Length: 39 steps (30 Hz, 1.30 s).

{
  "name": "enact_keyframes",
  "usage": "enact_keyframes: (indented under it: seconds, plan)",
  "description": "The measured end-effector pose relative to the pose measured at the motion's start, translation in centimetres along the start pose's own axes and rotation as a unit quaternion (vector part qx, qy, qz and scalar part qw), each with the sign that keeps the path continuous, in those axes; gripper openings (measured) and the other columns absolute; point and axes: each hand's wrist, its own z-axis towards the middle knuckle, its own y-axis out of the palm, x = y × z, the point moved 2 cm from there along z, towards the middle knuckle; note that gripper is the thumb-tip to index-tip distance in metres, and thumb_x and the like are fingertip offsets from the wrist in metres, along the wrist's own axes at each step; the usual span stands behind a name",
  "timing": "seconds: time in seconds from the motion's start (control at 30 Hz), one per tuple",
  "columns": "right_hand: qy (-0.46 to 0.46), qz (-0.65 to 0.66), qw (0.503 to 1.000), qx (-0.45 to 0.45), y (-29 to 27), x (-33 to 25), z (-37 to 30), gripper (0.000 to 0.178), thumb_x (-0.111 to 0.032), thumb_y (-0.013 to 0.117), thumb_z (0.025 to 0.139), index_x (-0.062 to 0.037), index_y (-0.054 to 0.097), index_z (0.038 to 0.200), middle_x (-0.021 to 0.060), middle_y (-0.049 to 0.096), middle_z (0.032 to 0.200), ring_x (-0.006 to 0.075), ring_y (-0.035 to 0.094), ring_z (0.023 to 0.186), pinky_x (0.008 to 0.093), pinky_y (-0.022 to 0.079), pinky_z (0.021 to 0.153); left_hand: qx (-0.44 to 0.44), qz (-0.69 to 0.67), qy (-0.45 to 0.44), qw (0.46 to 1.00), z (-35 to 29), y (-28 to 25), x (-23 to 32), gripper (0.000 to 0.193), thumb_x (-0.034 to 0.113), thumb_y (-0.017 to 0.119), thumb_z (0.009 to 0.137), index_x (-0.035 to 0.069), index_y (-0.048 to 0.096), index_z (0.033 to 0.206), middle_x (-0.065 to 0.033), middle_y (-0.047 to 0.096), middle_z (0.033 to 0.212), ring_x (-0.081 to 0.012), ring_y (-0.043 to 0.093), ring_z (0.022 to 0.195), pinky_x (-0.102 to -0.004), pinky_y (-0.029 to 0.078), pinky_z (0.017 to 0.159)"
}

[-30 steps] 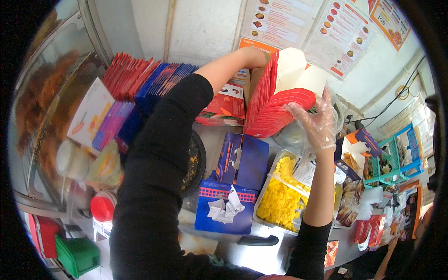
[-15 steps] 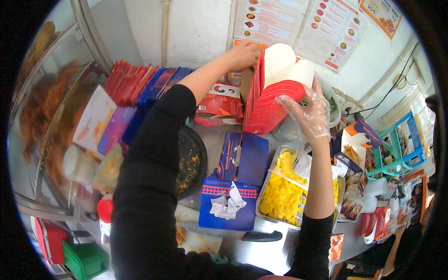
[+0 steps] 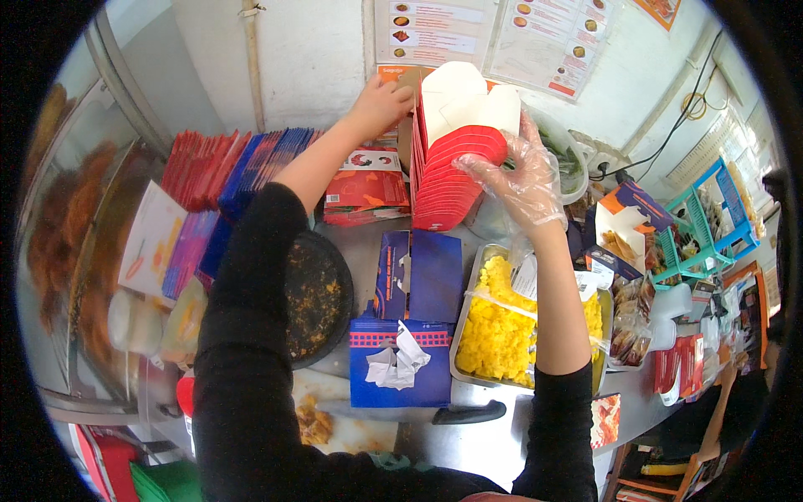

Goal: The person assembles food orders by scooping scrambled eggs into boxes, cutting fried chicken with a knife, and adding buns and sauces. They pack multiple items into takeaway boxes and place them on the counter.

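Note:
My right hand [image 3: 520,174], in a clear plastic glove, grips the right side of a thick stack of red flattened food boxes [image 3: 449,186] with cream-white inner flaps. The stack stands tilted against the wall at the back of the counter. My bare left hand [image 3: 381,105] is at the stack's upper left, its fingers curled at the edge of a brown cardboard box [image 3: 410,80]; its fingertips are partly hidden. Below that hand lies a pile of red printed packets [image 3: 366,188]. A folded blue carton [image 3: 435,276] lies in front of the red stack.
A metal tray of yellow rice [image 3: 497,339] stands right of the blue carton, with a black-handled knife [image 3: 470,413] in front. A dark round pan [image 3: 318,301] sits beneath my left arm. Blue folded boxes [image 3: 266,167] line the back left; a teal basket [image 3: 693,238] stands right.
The whole view has shifted a little, so the things appear further left. Both hands keep nearly the same places at the red stack, and more brown cardboard shows above my left hand.

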Motion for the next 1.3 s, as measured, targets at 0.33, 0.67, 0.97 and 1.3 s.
enact_keyframes:
  seconds: [0.33, 0.67, 0.97, 1.3]
  plan:
    - [-0.033, -0.040, 0.999, 0.016, 0.2, 0.5, 0.1, 0.051, -0.040, 0.084, 0.075, -0.0097, 0.073, 0.114, 0.0193, 0.037, 0.155, 0.0363, 0.060, 0.121, 0.0429, 0.050, 0.099, -0.124, -0.014, -0.047, 0.991, 2.6, -3.5, -2.6, 0.014, 0.016, 0.063, 0.083, 0.018, 0.073, 0.094, 0.0023, 0.068, 0.100, -0.0185, 0.062, 0.101, -0.0393, 0.041, 0.092]
    - [-0.015, -0.014, 0.999, 0.028, 0.7, 0.7, -0.1, 0.070, -0.040, 0.087, 0.074, -0.0098, 0.061, 0.132, 0.0240, 0.030, 0.157, 0.0373, 0.044, 0.138, 0.0467, 0.045, 0.107, 0.030, 0.077, -0.214, 0.973, 2.1, -12.6, -3.4, 0.016, 0.017, 0.072, 0.079, 0.018, 0.070, 0.095, -0.0004, 0.065, 0.106, -0.0241, 0.060, 0.098, -0.0428, 0.043, 0.082]
    - [-0.089, 0.056, 0.993, 0.047, 3.4, -7.7, -14.8, 0.042, -0.013, 0.080, 0.082, -0.0043, 0.060, 0.118, 0.0131, 0.068, 0.117, 0.0239, 0.066, 0.107, 0.0350, 0.053, 0.086, 0.026, 0.046, -0.346, 0.937, -14.6, -37.6, 7.0, 0.016, 0.013, 0.075, 0.082, 0.013, 0.070, 0.097, -0.0031, 0.069, 0.092, -0.0245, 0.063, 0.090, -0.0392, 0.041, 0.085]
    - [0.018, 0.017, 0.938, -0.345, 17.7, -20.3, -37.4, 0.102, -0.062, 0.082, 0.066, -0.0133, 0.041, 0.146, 0.0249, 0.034, 0.149, 0.0462, 0.036, 0.134, 0.0601, 0.031, 0.109, -0.121, -0.003, -0.488, 0.864, -28.5, -53.5, 26.2, 0.022, -0.002, 0.073, 0.073, 0.010, 0.067, 0.090, -0.0046, 0.067, 0.091, -0.0275, 0.061, 0.094, -0.0399, 0.041, 0.084]
